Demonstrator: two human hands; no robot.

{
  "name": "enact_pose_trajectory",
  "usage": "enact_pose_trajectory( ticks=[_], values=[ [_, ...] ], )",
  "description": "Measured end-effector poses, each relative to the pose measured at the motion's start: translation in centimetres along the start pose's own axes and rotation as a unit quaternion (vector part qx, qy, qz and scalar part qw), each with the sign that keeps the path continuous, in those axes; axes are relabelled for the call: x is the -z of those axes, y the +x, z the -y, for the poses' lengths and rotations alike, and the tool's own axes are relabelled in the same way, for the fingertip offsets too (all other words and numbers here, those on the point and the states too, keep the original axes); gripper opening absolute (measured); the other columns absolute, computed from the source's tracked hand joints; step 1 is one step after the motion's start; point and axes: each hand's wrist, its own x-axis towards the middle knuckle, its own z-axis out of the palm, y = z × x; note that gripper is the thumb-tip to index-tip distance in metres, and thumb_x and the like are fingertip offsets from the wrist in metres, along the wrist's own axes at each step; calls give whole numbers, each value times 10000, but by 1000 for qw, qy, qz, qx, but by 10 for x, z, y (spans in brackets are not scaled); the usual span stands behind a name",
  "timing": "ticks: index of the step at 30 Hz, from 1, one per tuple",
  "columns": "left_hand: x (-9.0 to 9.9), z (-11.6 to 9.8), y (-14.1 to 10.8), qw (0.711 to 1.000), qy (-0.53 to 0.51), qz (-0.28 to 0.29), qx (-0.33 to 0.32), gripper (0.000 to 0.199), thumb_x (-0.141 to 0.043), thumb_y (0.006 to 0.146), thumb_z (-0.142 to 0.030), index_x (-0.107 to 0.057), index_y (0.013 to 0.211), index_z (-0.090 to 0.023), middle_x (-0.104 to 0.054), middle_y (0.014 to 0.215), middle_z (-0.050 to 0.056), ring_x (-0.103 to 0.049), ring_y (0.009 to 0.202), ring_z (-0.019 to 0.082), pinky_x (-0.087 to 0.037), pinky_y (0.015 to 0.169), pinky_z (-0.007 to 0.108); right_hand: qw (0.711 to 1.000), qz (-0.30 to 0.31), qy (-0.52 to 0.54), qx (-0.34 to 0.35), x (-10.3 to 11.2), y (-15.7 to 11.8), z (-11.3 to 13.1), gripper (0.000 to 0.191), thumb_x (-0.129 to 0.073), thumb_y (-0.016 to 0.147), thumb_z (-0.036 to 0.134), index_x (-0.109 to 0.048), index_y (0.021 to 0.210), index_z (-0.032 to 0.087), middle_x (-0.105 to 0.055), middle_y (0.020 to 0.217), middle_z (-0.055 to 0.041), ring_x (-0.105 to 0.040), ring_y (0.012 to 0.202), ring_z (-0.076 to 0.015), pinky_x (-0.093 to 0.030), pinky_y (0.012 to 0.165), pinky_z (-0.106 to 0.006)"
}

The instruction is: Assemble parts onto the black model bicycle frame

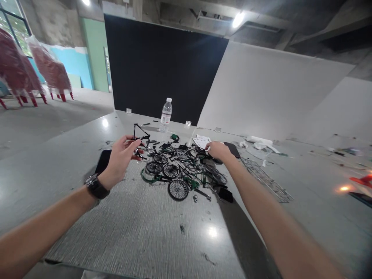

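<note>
My left hand (123,155), with a black watch on its wrist, holds a small black bicycle frame (142,137) upright between thumb and fingers. My right hand (216,150) reaches to the back right of a pile of small bicycle parts, its fingers bent down at the parts; what they hold, if anything, is hidden. Several spoked black wheels (178,190) lie at the front and left of the pile. Green parts (190,183) lie among them, and a green curved piece (147,177) is at the left edge. A green and black piece (174,137) lies behind the pile.
A water bottle (166,115) stands behind the pile. White printed sheets (201,141) lie near my right hand. A black phone-like object (103,161) lies beside my left wrist. Metal sprues (266,178) and crumpled white wrapping (261,143) are at the right. A black panel (165,66) stands behind.
</note>
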Motion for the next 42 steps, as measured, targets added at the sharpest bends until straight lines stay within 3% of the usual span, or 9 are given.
enact_pose_trajectory(
  ticks=[10, 16, 21, 26, 30, 34, 38, 42],
  values=[
    [-1, 0, 0, 1000, 8, -2, 2, 307, -769, 778, -391, -600, 934, -188, -697, 909, 67, -658, 669, 152, -530, 488, 229, 999, 26, -33, -1, -6, 18, -4, 373, -609, 830, 165, -780, 1151, 251, -722, 1239, -162, -689, 1100, -328, -528, 896, -426],
    [-2, -3, -2, 1000, 17, 2, 9, 302, -750, 789, -393, -594, 940, -183, -687, 926, 67, -666, 688, 155, -529, 493, 226, 998, 40, -36, 11, -6, 30, -6, 608, -607, 803, 107, -655, 1382, 289, -653, 1386, -142, -647, 1196, -316, -532, 919, -393],
    [-2, -2, -1, 1000, 18, 5, 10, 319, -757, 791, -403, -592, 953, -183, -685, 943, 66, -667, 699, 154, -534, 503, 227, 997, 60, -34, 20, -4, 39, -7, 484, -606, 813, 134, -739, 1255, 281, -695, 1304, -136, -672, 1144, -315, -535, 903, -383],
    [-1, 0, 0, 1000, 17, 1, 9, 324, -758, 788, -403, -588, 953, -183, -688, 934, 67, -667, 688, 154, -533, 495, 231, 998, 54, -33, 14, -6, 43, -6, 634, -554, 828, 107, -600, 1441, 264, -642, 1394, -157, -639, 1211, -314, -524, 922, -390],
    [-1, 2, 1, 1000, 17, 3, 11, 326, -766, 782, -402, -584, 945, -185, -695, 921, 63, -662, 686, 150, -529, 494, 226, 997, 66, -25, 31, -3, 43, -2, 684, -585, 791, 79, -603, 1439, 297, -694, 1327, -126, -671, 1156, -289, -524, 889, -343],
    [-1, 0, 0, 1000, 14, 3, 11, 332, -772, 776, -406, -590, 945, -186, -696, 920, 58, -660, 685, 147, -526, 496, 224, 999, 38, -16, 28, 7, 37, -5, 665, -533, 839, 92, -553, 1487, 241, -661, 1380, -146, -650, 1196, -280, -502, 927, -334],
    [-3, -3, -2, 1000, 21, 5, 12, 314, -761, 785, -404, -596, 942, -188, -705, 946, 68, -659, 694, 149, -526, 497, 227, 999, 46, -13, 24, 21, 16, -16, 470, -515, 866, 140, -725, 1283, 195, -728, 1260, -143, -681, 1128, -277, -500, 922, -328],
    [-5, -4, -4, 1000, 21, -1, 15, 306, -766, 777, -399, -602, 937, -196, -709, 934, 69, -654, 687, 155, -527, 493, 238, 998, 62, -12, 29, 25, -20, -29, 436, -519, 879, 182, -749, 1246, 221, -757, 1187, -138, -705, 1076, -291, -511, 905, -355]
  ],
)
